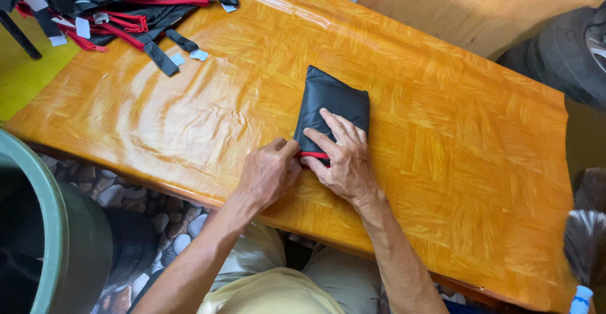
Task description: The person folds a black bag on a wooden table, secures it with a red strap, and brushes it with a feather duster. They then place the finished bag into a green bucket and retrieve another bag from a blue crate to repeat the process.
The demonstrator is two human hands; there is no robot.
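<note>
A folded black fabric bag point(330, 101) with a red trim along its near edge lies on the glossy orange wooden table point(442, 131). My right hand point(341, 156) lies flat on the bag's near end, fingers spread, pressing it down. My left hand point(268, 172) is beside it on the left, fingers curled, pinching the red trim at the bag's near left corner.
A heap of black bags with red straps and white tags point(120, 5) lies at the table's far left corner. A large green bin point(57, 238) stands at lower left beside the table. A tyre point(568, 49) is at upper right, a brush point(587, 225) at right.
</note>
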